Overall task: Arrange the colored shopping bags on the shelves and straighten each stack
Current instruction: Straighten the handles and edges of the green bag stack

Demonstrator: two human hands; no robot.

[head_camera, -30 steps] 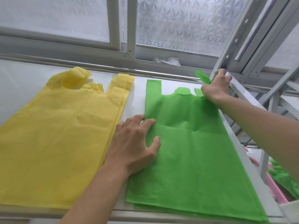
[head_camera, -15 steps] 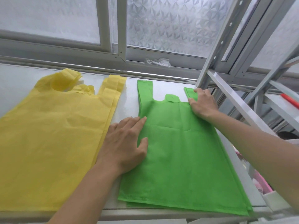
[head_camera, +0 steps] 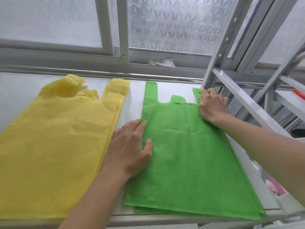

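A stack of green shopping bags (head_camera: 189, 162) lies flat on the right half of the white shelf (head_camera: 133, 100), handles pointing to the window. My left hand (head_camera: 130, 149) rests flat, fingers apart, on the stack's left edge. My right hand (head_camera: 212, 105) presses down on the right handle at the far right corner, covering most of it. To the left lies a stack of yellow shopping bags (head_camera: 52, 146), its left handle crumpled and its layers slightly fanned along the right edge.
A grey metal shelf upright and slanted brace (head_camera: 234, 90) stand close behind my right hand. The window frame (head_camera: 122, 47) runs along the back, with a crumpled white scrap (head_camera: 162, 62) on its sill. Pink items (head_camera: 274, 187) show below on the right.
My right hand has come down from holding the green handle up by the brace and now presses it flat. My left hand stays on the stack's left edge.
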